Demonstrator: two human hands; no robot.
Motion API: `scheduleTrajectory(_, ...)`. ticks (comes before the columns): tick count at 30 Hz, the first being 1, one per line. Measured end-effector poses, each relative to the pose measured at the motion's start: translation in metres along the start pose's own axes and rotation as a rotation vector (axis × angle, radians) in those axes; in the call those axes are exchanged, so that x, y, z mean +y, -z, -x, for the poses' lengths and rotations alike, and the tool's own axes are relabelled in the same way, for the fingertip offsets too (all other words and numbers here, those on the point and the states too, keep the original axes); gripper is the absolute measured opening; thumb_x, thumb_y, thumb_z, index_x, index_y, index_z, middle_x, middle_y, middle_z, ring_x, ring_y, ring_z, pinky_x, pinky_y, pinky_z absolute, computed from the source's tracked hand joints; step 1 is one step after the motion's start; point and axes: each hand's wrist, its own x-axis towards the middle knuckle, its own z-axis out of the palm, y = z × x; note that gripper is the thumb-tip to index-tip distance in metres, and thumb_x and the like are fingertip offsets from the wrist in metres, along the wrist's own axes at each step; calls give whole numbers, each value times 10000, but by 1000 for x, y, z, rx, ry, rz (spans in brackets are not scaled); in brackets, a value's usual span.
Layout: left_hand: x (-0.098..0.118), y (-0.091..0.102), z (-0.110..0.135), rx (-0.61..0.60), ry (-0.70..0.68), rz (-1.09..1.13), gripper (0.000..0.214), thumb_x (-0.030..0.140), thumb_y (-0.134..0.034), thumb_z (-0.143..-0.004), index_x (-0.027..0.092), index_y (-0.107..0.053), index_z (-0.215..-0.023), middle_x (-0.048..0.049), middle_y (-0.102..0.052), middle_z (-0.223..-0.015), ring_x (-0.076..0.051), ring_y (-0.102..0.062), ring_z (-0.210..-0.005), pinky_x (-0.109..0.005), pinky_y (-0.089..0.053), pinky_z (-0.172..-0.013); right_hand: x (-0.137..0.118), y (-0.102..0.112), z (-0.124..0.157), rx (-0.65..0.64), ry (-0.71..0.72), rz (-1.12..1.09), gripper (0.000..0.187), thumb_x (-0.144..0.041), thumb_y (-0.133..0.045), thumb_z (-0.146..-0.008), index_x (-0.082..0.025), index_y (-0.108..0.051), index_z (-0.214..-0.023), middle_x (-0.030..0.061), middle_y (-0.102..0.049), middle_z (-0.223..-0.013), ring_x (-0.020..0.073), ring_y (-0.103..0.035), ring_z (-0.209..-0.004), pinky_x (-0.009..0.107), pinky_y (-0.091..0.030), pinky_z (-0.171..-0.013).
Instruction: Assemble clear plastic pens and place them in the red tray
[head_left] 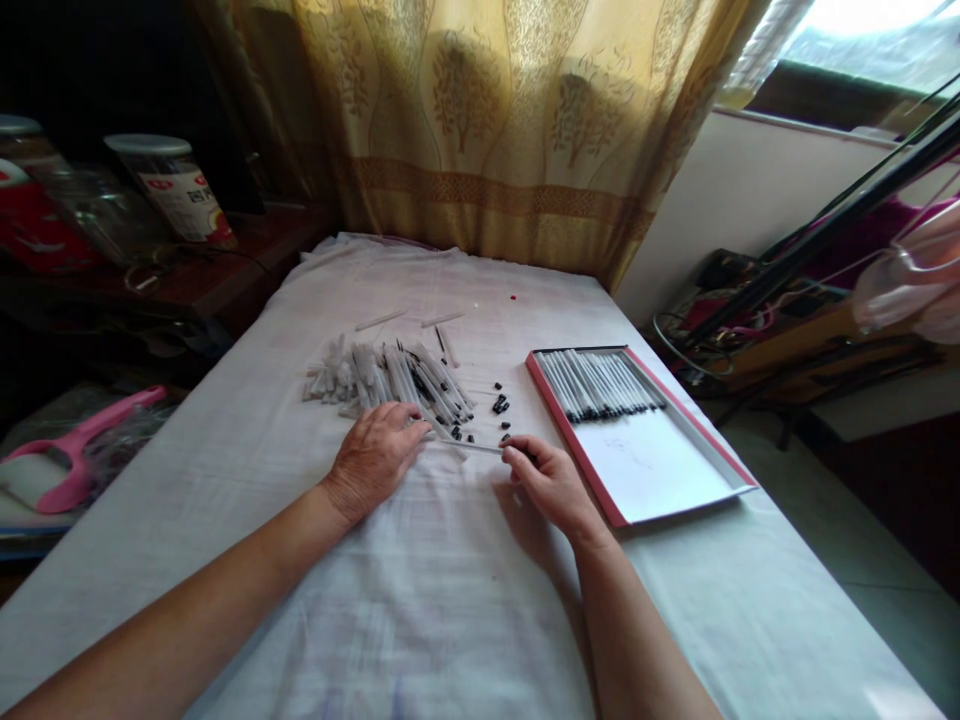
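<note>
A thin, pale pen (474,446) is stretched almost level between my hands, just above the cloth. My right hand (551,487) pinches its right end between thumb and fingers. At the other end my left hand (380,452) is closed, thumb against forefinger, seemingly on the pen's left tip; the exact contact is hard to see. Right behind the left hand lies a heap of clear pen barrels (401,375), some with dark refills inside. Several small black pen caps (500,404) are scattered between the heap and the right hand.
A shallow red-edged box (690,465) on the right holds a row of pens (600,385) with black ends. The white cloth (420,620) covers the table. Jars (180,190) stand on a dark cabinet at left, above a pink-handled object (71,460). A gold curtain (487,130) hangs behind.
</note>
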Motion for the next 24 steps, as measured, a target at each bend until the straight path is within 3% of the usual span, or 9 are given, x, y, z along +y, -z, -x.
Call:
scheduleTrajectory(7, 4, -6, -18, -59, -31, -107, 67, 175, -652, -828, 188, -700, -872, -130, -642, -1195, -322, -532, -1145, -497, -384, -974, 2, 9, 4, 68, -116, -135, 377, -473, -642, -764, -143, -732, -923, 38, -669, -691, 123, -537, -507, 232, -406, -448)
scheduleTrajectory(12, 8, 2, -15, -1, 21, 2, 102, 230, -612, -864, 203, -683, -931, -113, -668, -1089, -295, -578, -1035, -466, -429, -918, 1, 8, 5, 86, -145, -180, 396, -458, -669, -751, -140, -760, -968, 34, -657, -678, 107, -497, -496, 215, -349, -411)
scheduleTrajectory(15, 10, 10, -9, 57, 163, 219, 183, 337, -559, -906, 204, -667, -970, -70, -672, -926, -225, -616, -843, -370, -486, -796, -1, 8, 7, 89, -179, -232, 392, -444, -694, -737, -136, -755, -971, 9, -612, -608, 97, -452, -465, 212, -315, -391)
scheduleTrajectory(18, 11, 12, -1, 120, 376, 546, 266, 416, -548, -896, 219, -660, -1035, -36, -675, -895, -172, -618, -762, -293, -499, -717, -3, 5, 9, 73, -199, -286, 388, -455, -699, -739, -139, -753, -957, -5, -576, -573, 93, -427, -445, 214, -301, -380)
scheduleTrajectory(21, 12, 10, 6, 96, 598, 912, 377, 494, -563, -866, 208, -661, -1092, -32, -688, -836, -152, -619, -704, -254, -493, -626, -5, 1, 11, 32, -219, -329, 381, -463, -704, -734, -145, -760, -936, -15, -553, -550, 89, -416, -441, 213, -309, -393)
scheduleTrajectory(24, 15, 8, 10, 100, 794, 1215, 423, 548, -664, -774, 193, -655, -1002, -5, -670, -750, -132, -621, -649, -222, -471, -562, -6, -2, 11, -24, -215, -345, 355, -450, -709, -725, -153, -772, -909, -10, -564, -558, 91, -435, -465, 212, -332, -428)
